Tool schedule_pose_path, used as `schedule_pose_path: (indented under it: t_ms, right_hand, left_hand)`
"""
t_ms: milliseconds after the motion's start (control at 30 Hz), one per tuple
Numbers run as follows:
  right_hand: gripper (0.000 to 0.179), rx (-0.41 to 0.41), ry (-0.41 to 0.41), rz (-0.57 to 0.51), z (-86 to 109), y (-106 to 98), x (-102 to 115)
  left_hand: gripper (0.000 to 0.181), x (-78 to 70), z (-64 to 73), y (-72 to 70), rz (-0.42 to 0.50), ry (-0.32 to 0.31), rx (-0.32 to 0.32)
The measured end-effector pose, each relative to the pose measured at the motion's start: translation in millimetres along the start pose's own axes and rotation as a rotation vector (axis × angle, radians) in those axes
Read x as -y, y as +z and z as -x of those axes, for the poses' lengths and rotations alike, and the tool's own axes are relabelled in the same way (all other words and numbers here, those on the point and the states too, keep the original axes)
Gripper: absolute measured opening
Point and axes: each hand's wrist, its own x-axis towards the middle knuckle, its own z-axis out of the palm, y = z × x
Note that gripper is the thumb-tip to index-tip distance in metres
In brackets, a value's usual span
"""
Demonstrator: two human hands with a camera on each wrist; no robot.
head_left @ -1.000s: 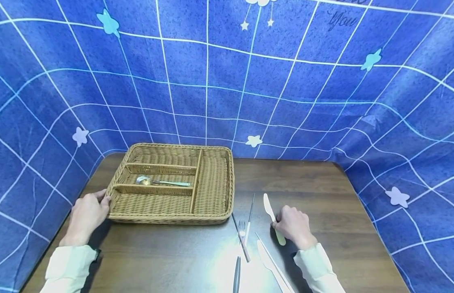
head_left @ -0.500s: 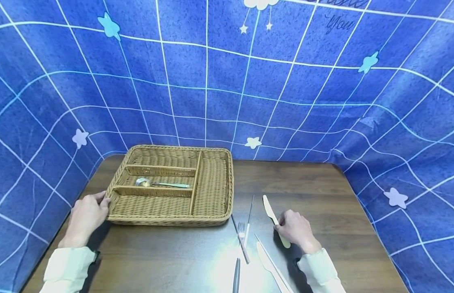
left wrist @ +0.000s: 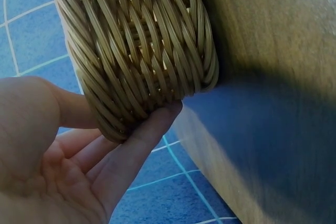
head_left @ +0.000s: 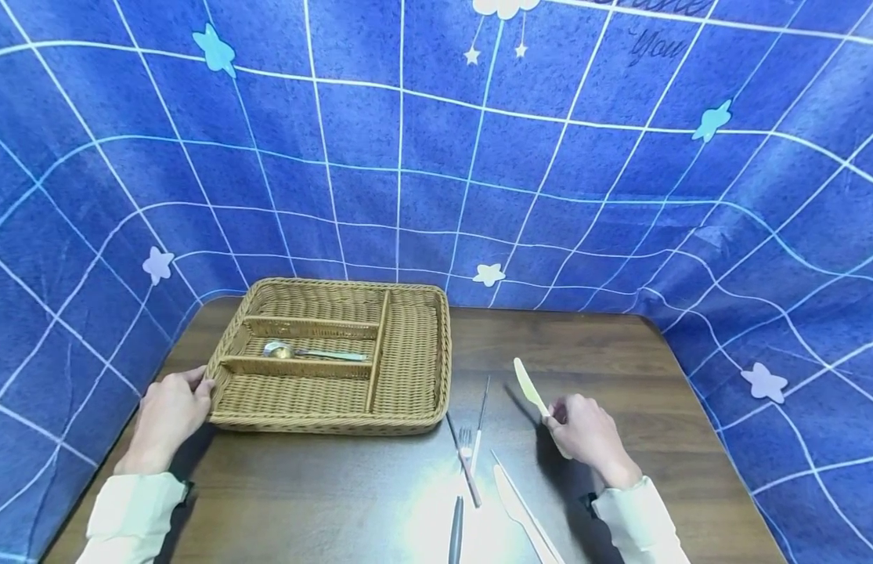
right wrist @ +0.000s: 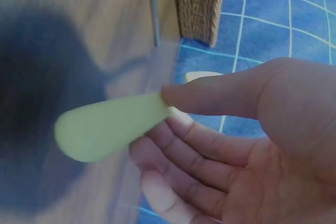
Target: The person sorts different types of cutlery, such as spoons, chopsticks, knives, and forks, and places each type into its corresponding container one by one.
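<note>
My left hand [head_left: 170, 411] grips the left front corner of a wicker cutlery basket [head_left: 330, 427], thumb inside the rim and fingers against the outer wall [left wrist: 136, 56]. The basket has several compartments; in the middle one on the left lie spoons [head_left: 281, 352], one with a teal handle. Further right, my right hand [head_left: 587, 431] pinches a pale yellow table knife [head_left: 529, 384] between thumb and fingers. Its blade points up and away to the left, above its own shadow on the table. In the right wrist view the rounded handle end [right wrist: 107, 128] sticks out past the thumb.
Between basket and right hand lie a fork [head_left: 466, 440], a dark thin stick [head_left: 470, 474] crossing it and a white-ended stick [head_left: 481, 415]. Nearer are a white knife [head_left: 514, 501] beside another thin stick and a dark handle [head_left: 456, 533]. A blue curtain [head_left: 436, 157] surrounds the wooden table [head_left: 302, 493].
The right hand has drawn the yellow knife to the right and lifted it, so its shadow now lies apart from it. The left hand and basket stay put.
</note>
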Motion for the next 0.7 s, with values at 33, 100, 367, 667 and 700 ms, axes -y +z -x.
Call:
schedule_pose_path:
  t_ms: [33, 100, 367, 667, 700]
  right_hand:
    - [0.005, -0.005, -0.008, 0.004, -1.0, -2.0, -0.2]
    - [0.003, -0.023, -0.021, 0.011, -2.8, -6.1, -0.4]
    - [0.007, -0.101, -0.113, -0.022, -10.9, -19.7, 6.8]
    - [0.009, -0.099, -0.254, -0.044, -27.3, -31.6, 24.1]
    - [0.009, -0.092, -0.268, -0.041, -29.3, -32.2, 27.0]
  left_hand:
    - [0.037, -0.8, -0.6, 0.3, 0.002, 0.001, 0.002]
    - [0.038, -2.3, -2.2, 1.4, 0.006, 0.012, 0.005]
    - [0.039, -2.7, -3.3, 2.7, 0.018, 0.006, 0.019]
    - [0.046, 2.8, -7.9, -6.0, 0.052, 0.005, 0.078]
    - [0.048, 1.0, -8.3, -8.3, 0.043, 0.004, 0.081]
